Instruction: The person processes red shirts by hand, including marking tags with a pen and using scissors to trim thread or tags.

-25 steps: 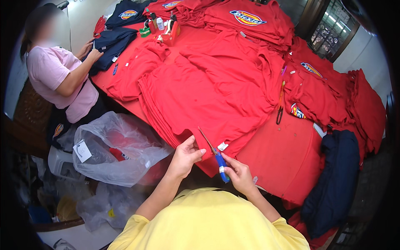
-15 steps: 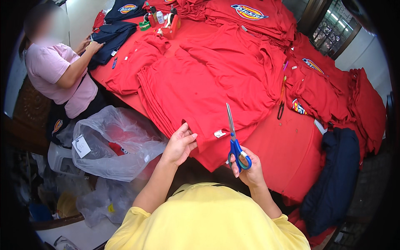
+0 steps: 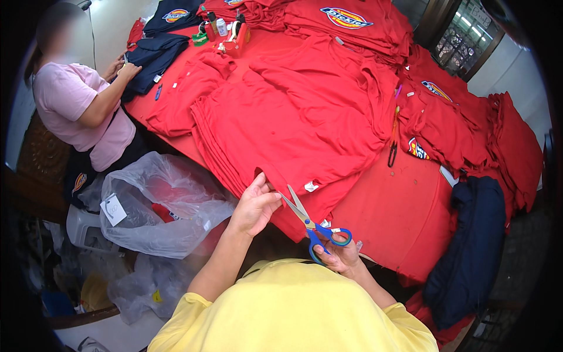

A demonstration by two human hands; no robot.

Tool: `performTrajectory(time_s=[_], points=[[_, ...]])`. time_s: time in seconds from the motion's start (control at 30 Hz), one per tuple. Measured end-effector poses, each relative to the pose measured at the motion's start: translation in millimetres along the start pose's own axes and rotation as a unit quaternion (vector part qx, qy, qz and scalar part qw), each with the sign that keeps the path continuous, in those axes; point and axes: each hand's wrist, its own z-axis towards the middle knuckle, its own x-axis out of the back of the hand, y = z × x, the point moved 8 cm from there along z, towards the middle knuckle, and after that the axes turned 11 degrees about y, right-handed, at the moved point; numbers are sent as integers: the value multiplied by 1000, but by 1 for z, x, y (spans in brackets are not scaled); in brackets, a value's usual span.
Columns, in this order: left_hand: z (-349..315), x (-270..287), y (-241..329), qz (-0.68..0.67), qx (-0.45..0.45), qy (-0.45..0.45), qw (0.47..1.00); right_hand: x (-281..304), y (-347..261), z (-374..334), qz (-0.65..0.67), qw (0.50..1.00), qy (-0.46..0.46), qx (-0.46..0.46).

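Note:
A red T-shirt [image 3: 287, 129] lies spread over a stack of the same at the table's near edge. My left hand [image 3: 255, 208] pinches the shirt's near edge between thumb and fingers. In my right hand [image 3: 342, 258] is a pair of scissors [image 3: 311, 225] with blue handles, gripped by the finger loops. Its blades are parted, and their tips point up and left, close to my left fingertips. A small white label [image 3: 311, 186] shows on the shirt, right of the blades. Whether a thread lies between the blades is too small to tell.
Piled red shirts [image 3: 352, 35] fill the table's back and right; a dark blue garment [image 3: 466, 252] hangs at the near right. A clear plastic bag [image 3: 170, 226] stands below on the left. Bottles [image 3: 221, 27] and a red tape dispenser [image 3: 236, 42] sit behind. A co-worker [image 3: 76, 100] handles navy cloth, far left.
My right hand has lowered slightly and turned the scissors leftward; their blades, together and upright before, are now parted. My left hand stays at the shirt's edge.

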Motion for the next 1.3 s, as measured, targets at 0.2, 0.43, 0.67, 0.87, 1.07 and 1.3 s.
performTrajectory(time_s=[0.2,0.43,0.67,0.87,1.07,1.3], points=[[0,-3,4,18,-13,3,1000,10,6,0,14,1000,3,-20],[1,-4,4,25,-16,10,1000,16,7,-2,-25,998,57,-4],[2,0,1,-5,2,16,1000,-15,-30,-4,-105,985,4,139],[-20,0,-52,40,76,9,996,-60,-68,3,-422,796,196,386],[-28,24,-98,83,115,-5,990,-44,-53,22,-641,636,267,337],[10,47,-66,-57,88,94,990,-20,-42,16,-678,658,217,245]])
